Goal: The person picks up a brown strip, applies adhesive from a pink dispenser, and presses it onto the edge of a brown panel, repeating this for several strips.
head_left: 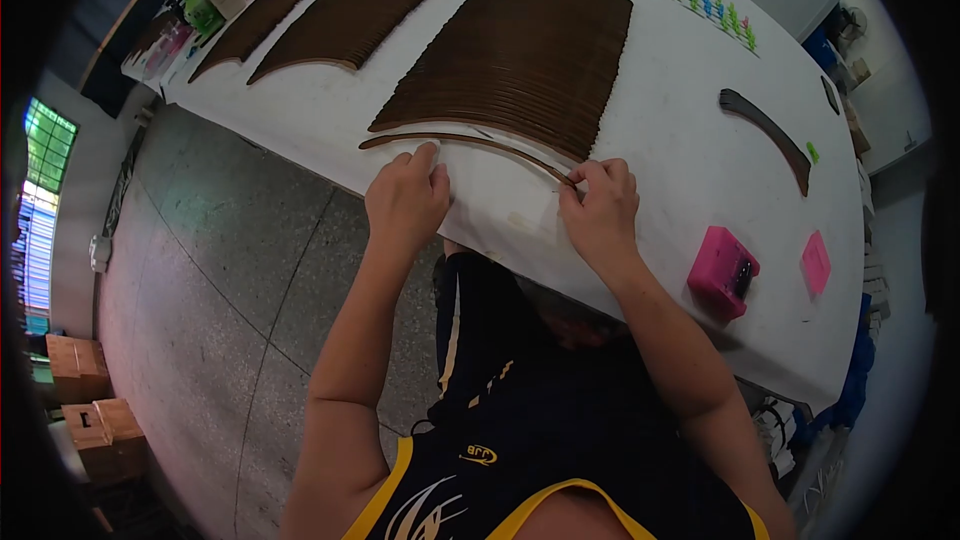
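Observation:
A thin, curved brown strip (470, 141) lies along the near edge of a large stack of similar strips (515, 50), separated from it by a narrow gap. My right hand (605, 208) pinches the strip's right end between thumb and fingers. Near the strip's left part is my left hand (405, 198), fingers bent with the tips at its lower edge and the thumb held apart. Whether those tips press on the strip is hard to see.
Two narrower brown stacks (355, 15) lie farther left on the white table (310, 120). To the right are a dark curved piece (768, 130), a pink box-shaped device (718, 275) and a pink flat piece (816, 262). Blue and green clips (705, 5) stand at the back.

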Demonstrator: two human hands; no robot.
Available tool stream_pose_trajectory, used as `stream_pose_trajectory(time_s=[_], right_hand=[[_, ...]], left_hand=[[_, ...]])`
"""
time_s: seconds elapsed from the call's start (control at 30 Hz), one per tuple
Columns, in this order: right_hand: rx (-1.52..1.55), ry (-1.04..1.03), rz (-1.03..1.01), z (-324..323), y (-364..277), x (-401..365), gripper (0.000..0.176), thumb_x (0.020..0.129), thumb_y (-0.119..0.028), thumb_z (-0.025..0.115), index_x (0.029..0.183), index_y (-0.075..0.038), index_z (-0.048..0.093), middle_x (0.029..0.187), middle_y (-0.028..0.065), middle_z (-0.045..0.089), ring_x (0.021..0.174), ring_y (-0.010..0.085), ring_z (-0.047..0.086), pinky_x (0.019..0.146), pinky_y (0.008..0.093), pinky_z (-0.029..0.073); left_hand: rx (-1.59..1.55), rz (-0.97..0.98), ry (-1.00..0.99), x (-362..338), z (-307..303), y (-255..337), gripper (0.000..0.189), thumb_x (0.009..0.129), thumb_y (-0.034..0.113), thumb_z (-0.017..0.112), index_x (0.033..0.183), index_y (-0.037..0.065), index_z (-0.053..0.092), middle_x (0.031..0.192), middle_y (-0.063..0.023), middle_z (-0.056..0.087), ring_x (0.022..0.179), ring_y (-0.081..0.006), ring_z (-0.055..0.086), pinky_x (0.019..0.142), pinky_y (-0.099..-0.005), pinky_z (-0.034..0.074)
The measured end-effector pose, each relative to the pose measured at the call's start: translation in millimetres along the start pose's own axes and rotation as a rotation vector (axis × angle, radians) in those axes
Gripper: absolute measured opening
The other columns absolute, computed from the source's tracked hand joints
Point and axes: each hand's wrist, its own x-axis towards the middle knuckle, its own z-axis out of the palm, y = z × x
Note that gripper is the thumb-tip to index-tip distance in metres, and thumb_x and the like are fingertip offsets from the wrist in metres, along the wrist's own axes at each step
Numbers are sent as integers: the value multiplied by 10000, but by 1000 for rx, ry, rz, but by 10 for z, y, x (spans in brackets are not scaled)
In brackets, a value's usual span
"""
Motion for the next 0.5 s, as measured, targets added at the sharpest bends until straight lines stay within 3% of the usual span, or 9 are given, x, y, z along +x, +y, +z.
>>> stream_pose_trajectory(time_s=[0.07, 0.23, 0.3, 0.5], right_hand=[[13, 27, -4, -4, 12, -24, 218, 878, -167, 775, 1067, -85, 702, 1187, 138, 565, 1137, 359, 546, 1002, 483, 452], [33, 67, -54, -153, 66, -247, 374, 836, -199, 815, 1162, -80, 675, 1205, 143, 538, 1160, 347, 532, 998, 473, 434], [-4, -35, -239, -238, -9, -394, 462, 850, -263, 807, 1259, -81, 690, 1189, 119, 526, 1142, 322, 519, 976, 475, 403], [-185, -147, -235, -262, -118, -397, 645, 870, -440, 797, 1380, -70, 660, 1178, 132, 521, 1103, 319, 485, 960, 479, 375]], left_hand=[[-6, 78, 96, 9, 48, -37, 273, 953, 223, 677, 1184, 83, 718, 901, -150, 705, 855, -382, 706, 724, -518, 550], [21, 82, 68, 11, 34, -17, 270, 954, 220, 675, 1182, 84, 723, 909, -145, 698, 866, -373, 699, 738, -510, 551], [34, 94, 63, 13, 46, -24, 270, 955, 217, 674, 1185, 85, 725, 914, -144, 695, 875, -367, 695, 747, -505, 552], [77, 124, 58, 63, 90, -21, 291, 958, 213, 674, 1213, 83, 730, 932, -143, 693, 921, -358, 686, 780, -493, 556]])
